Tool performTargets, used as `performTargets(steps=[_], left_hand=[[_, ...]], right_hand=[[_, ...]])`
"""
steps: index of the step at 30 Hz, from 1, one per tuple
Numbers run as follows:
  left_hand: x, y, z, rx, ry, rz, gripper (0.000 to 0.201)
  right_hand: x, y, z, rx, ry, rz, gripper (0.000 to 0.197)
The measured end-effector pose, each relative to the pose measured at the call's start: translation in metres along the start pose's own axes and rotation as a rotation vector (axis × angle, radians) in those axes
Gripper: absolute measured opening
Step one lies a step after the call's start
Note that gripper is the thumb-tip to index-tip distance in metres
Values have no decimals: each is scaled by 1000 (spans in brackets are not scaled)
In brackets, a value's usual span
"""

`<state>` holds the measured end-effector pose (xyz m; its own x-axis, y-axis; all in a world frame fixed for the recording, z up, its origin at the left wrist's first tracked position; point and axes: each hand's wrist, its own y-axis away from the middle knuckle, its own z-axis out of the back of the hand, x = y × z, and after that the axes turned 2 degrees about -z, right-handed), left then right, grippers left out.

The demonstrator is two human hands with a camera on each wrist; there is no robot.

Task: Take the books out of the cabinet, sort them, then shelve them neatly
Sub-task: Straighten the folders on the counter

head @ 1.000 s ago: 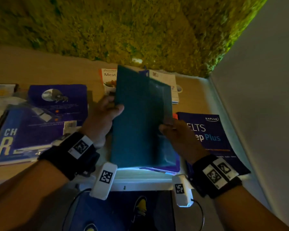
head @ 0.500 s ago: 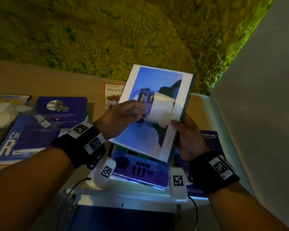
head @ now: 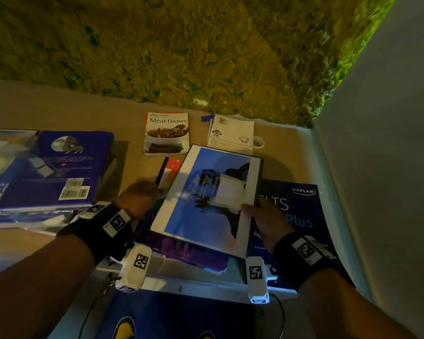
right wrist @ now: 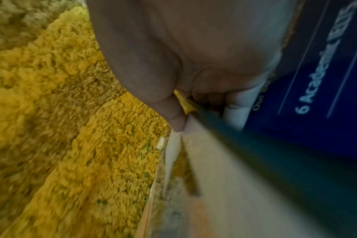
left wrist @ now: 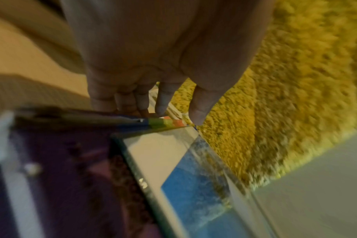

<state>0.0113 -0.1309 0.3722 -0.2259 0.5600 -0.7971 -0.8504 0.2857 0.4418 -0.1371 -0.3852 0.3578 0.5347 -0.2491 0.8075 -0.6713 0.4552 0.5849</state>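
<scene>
Currently my right hand (head: 267,221) pinches blue white-bordered book (head: 206,199) by right edge, over purple book (head: 189,250); left hand (head: 140,199) loose, touching edge of striped book (head: 169,172). Kaplan book (head: 301,211) beneath right wrist; Meat Dishes cookbook (head: 167,133), notepad (head: 230,133) beyond on desk (head: 59,108).

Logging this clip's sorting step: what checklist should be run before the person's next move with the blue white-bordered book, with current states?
1. Right hand grips blue book at its edge, thumb on top: ok.
2. Left hand off the blue book, fingertips on the striped book: ok.
3. Blue book squared with purple book beneath: not ok, askew.
4. Blue book clear of Kaplan book: not ok, overlaps its edge.
5. Blue book resting fully flat: cannot tell.
</scene>
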Motion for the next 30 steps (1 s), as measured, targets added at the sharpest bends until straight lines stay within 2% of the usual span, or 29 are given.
performTargets(steps=[1,3,4,7,12,15,17,20,22,23,24,26,28,30], left_hand=[[1,-2,1,-9,89,51,47],[5,-3,2,-26,170,144,35],[9,-5,2,-20,186,178,38],[14,-10,4,-27,205,190,29],[22,-19,15,-29,153,91,22],[29,-23,22,-11,138,50,13],[28,-21,24,-9,114,24,17],[23,-18,21,24,-17,-18,18],[23,-17,21,12,-62,-44,32],[23,-15,20,47,-101,-91,33],[21,-12,21,55,-93,-147,29],[20,-11,22,51,98,-208,14],[15,-11,25,58,157,-272,18],[12,-15,28,70,254,-239,25]], right_hand=[[0,-1,0,-14,0,-13,31],[1,-2,-1,-21,-2,-27,34],[1,-5,-1,-27,4,-27,35],[5,-7,-9,-36,27,-43,30],[4,-12,-30,-48,21,-44,21],[2,-17,-37,-59,5,-56,30],[2,-18,-40,-72,24,-34,33],[2,-21,-40,-106,32,-7,24],[10,-19,-40,-134,73,1,21],[16,-17,-40,-145,117,4,20],[21,-17,-41,-156,133,9,22],[32,-16,-42,-174,193,74,12],[41,-19,-44,-191,128,137,8],[48,-23,-49,-178,174,189,12]])
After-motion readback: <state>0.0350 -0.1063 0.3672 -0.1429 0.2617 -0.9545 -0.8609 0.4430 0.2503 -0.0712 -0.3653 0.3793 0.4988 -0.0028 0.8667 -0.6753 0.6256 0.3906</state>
